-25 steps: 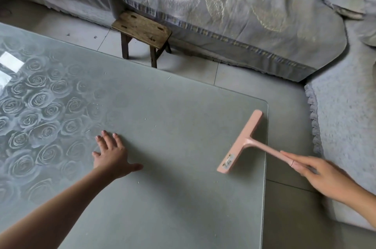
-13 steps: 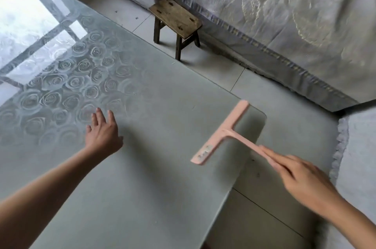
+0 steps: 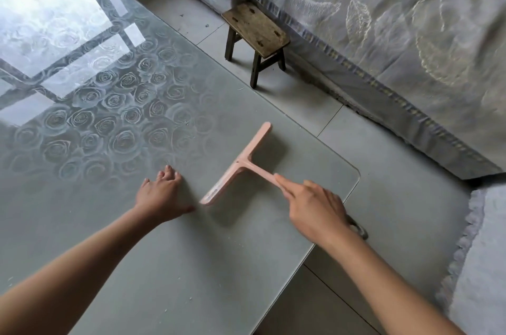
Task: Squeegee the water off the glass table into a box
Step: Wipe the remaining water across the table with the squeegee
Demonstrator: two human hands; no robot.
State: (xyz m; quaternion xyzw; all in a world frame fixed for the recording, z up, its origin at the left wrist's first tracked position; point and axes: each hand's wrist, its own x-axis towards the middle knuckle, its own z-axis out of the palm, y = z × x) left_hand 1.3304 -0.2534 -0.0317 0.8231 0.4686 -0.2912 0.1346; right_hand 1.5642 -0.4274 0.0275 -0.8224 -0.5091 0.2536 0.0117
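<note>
A pink T-shaped squeegee [image 3: 241, 163] lies with its blade across the glass table [image 3: 164, 238], near the table's right corner. My right hand [image 3: 312, 207] grips the squeegee's handle, index finger stretched along it. My left hand [image 3: 161, 193] rests flat on the glass just left of the blade's near end, fingers spread a little. The table top carries a rose pattern on its left half and bright window reflections at the far left. No box shows in the frame, and water on the glass is too faint to make out.
A small wooden stool [image 3: 256, 36] stands on the tiled floor beyond the table. A sofa under a grey leaf-patterned cover [image 3: 383, 33] runs along the back right. A pale fringed rug [image 3: 479, 252] lies at the right. A dark object [image 3: 357, 226] sits on the floor below my right wrist.
My right hand has brought the squeegee leftward from the table's right edge onto the glass. My left hand now lies right beside the blade. The camera view has swung left.
</note>
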